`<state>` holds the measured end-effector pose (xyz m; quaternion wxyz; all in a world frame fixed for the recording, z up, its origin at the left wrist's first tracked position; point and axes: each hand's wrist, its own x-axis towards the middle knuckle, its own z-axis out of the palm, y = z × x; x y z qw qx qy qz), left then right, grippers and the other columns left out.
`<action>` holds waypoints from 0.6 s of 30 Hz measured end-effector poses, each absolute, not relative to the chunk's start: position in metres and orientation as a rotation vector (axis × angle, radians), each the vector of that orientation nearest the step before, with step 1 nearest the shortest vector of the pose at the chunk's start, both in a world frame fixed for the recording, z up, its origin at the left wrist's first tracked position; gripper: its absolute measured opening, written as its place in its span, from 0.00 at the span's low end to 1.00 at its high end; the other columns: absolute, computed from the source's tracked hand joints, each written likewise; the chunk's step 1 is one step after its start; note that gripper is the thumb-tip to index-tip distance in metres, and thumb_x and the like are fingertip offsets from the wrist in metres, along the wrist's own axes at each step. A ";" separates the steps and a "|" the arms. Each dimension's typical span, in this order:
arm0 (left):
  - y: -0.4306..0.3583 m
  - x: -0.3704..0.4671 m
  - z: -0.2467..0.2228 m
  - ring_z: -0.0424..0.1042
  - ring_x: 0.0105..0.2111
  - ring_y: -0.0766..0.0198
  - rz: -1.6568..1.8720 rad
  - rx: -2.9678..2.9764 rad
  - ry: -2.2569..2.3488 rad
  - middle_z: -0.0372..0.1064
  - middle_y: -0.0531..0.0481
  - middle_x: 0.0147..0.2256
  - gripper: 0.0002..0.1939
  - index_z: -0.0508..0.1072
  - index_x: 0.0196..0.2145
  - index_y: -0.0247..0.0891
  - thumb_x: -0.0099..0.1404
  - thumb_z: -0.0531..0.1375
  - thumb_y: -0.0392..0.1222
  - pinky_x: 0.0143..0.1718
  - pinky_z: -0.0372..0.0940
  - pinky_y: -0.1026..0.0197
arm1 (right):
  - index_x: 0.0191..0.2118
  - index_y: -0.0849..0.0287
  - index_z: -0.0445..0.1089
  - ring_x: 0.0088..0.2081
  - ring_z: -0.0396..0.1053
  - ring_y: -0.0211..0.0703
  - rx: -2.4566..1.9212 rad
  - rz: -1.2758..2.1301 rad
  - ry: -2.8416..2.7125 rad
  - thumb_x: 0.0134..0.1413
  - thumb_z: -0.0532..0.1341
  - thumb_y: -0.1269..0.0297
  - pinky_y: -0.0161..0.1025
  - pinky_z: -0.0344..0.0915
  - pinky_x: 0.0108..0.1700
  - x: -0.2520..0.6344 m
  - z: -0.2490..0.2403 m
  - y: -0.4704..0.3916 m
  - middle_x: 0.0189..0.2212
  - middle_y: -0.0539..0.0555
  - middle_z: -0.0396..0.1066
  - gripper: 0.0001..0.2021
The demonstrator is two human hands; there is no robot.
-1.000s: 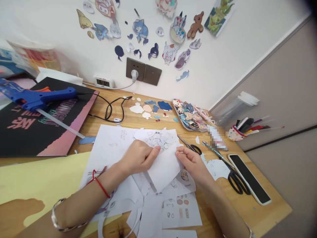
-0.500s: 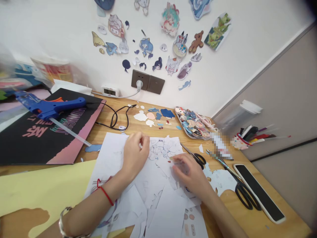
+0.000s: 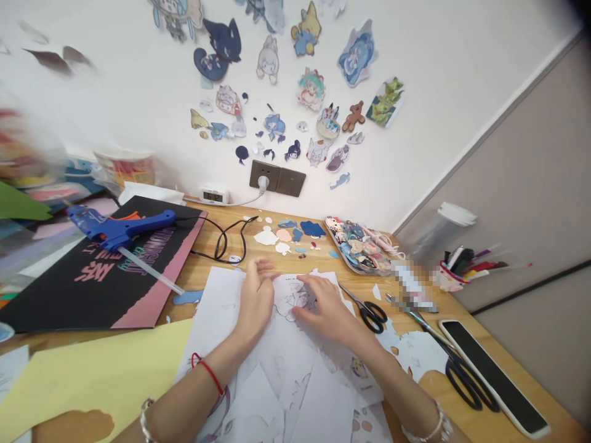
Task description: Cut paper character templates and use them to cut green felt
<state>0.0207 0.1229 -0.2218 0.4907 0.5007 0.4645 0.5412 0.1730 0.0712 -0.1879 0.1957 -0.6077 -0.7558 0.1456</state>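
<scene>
My left hand (image 3: 257, 298) rests on its edge on the loose white papers (image 3: 221, 283), its fingers slightly bent and nothing visible in it. My right hand (image 3: 330, 311) curves over the pencil line drawing (image 3: 290, 301) on the top sheet, thumb and fingers apart; whether its fingertips touch the paper is hard to tell. Overlapping sheets and cut scraps lie beneath both forearms. Just right of my right hand are small black-handled scissors (image 3: 372, 314).
A blue glue gun (image 3: 122, 231) lies on a black folder (image 3: 55, 295) at left. Yellow paper (image 3: 124, 369) is nearer me. Larger scissors (image 3: 466, 378), a tray of cutouts (image 3: 355, 243) and a pen cup (image 3: 450, 277) stand right. Paper figures cover the wall.
My right hand has moved left and up, closer to my left hand, over the drawing. The left hand's fingers have straightened from a curl. The camera view has tilted up.
</scene>
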 end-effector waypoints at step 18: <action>0.146 0.017 -0.216 0.69 0.35 0.63 1.100 1.162 1.241 0.66 0.49 0.36 0.08 0.65 0.40 0.33 0.63 0.55 0.37 0.37 0.65 0.55 | 0.50 0.55 0.61 0.27 0.66 0.35 -1.649 0.838 -1.742 0.38 0.59 0.79 0.33 0.64 0.29 0.164 -0.192 0.098 0.32 0.49 0.64 0.28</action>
